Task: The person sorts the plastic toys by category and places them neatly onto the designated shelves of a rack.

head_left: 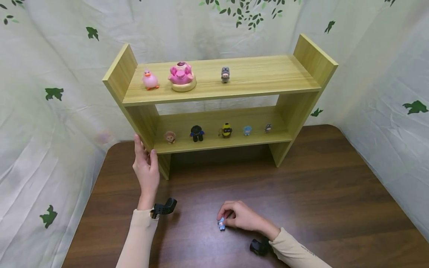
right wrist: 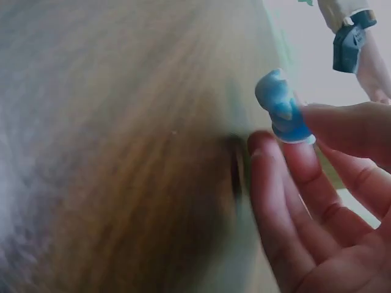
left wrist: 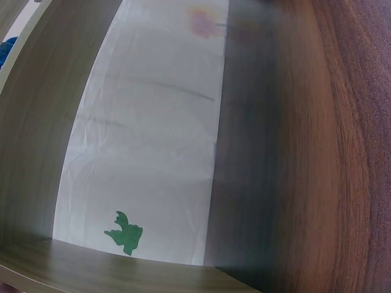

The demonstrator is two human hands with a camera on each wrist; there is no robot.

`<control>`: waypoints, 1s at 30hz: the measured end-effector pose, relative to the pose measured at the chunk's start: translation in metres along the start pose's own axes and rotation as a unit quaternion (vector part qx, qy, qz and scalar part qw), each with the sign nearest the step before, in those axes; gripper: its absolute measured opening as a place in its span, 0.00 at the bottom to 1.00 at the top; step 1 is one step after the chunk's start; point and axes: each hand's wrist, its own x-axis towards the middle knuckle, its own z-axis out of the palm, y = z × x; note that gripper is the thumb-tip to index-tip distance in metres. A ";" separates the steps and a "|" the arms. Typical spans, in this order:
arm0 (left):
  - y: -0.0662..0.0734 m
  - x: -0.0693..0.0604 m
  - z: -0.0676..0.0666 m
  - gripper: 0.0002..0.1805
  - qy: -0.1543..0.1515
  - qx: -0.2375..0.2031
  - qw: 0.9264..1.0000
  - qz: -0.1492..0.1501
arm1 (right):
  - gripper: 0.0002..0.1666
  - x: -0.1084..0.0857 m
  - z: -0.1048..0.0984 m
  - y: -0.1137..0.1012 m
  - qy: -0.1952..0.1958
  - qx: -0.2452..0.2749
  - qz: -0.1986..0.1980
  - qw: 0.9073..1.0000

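Observation:
Near the front of the table, my right hand (head_left: 242, 216) pinches a small blue figurine (head_left: 221, 224) between thumb and fingers. The right wrist view shows the blue figurine (right wrist: 284, 107) at the thumb tip, with the fingers (right wrist: 324, 207) below it. My left hand (head_left: 147, 173) rests against the left side panel of a two-tier wooden shelf (head_left: 254, 80). Its fingers extend along the panel's outer side, and the thumb touches the front edge. No part of that hand appears in the left wrist view, which looks under the shelf board.
On the upper board stand a pink bird figure (head_left: 150, 79), a pink bear figure (head_left: 181, 76) and a grey figurine (head_left: 225, 75). Several small figures, including a black one (head_left: 197, 133) and a yellow one (head_left: 226, 130), line the lower board. Leaf-patterned cloth (head_left: 67, 123) hangs around the brown table (head_left: 335, 193).

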 end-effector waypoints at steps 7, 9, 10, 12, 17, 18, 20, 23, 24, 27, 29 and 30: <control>0.000 -0.001 0.000 0.35 0.000 0.002 1.000 -0.003 | 0.07 -0.001 -0.008 -0.005 0.022 0.061 -0.002 0.998; 0.000 -0.001 0.000 0.35 -0.001 0.002 1.000 -0.003 | 0.07 -0.001 -0.011 -0.007 0.028 0.075 -0.005 0.997; 0.000 -0.001 0.000 0.35 -0.001 0.004 1.000 -0.003 | 0.07 -0.001 -0.012 -0.007 0.033 0.080 -0.008 0.996; 0.000 -0.001 -0.001 0.35 -0.002 0.003 1.000 -0.003 | 0.07 0.000 -0.015 -0.009 0.041 0.092 -0.012 0.995; 0.000 -0.001 -0.001 0.35 -0.001 0.003 1.000 0.001 | 0.06 0.001 -0.025 -0.012 0.056 0.130 -0.023 0.990; 0.000 0.000 -0.001 0.35 -0.001 0.003 1.000 0.001 | 0.06 0.001 -0.027 -0.013 0.060 0.136 -0.027 0.989; 0.000 0.000 0.000 0.35 -0.001 0.003 1.000 0.002 | 0.06 0.001 -0.033 -0.016 0.069 0.144 -0.035 0.986; 0.000 0.000 0.000 0.35 -0.002 0.003 1.000 0.000 | 0.06 0.002 -0.042 -0.022 0.085 0.147 -0.049 0.984; 0.000 0.000 -0.001 0.35 -0.002 0.003 1.000 0.000 | 0.06 0.002 -0.046 -0.024 0.090 0.147 -0.050 0.984; 0.001 0.000 -0.001 0.35 -0.003 0.002 1.000 0.000 | 0.06 0.003 -0.058 -0.032 0.104 0.144 -0.058 0.982; 0.001 0.000 -0.001 0.35 -0.002 0.001 1.000 -0.001 | 0.07 0.004 -0.068 -0.039 0.112 0.141 -0.067 0.981; 0.001 0.000 -0.001 0.35 -0.002 0.000 1.000 -0.001 | 0.07 0.004 -0.073 -0.042 0.115 0.139 -0.073 0.981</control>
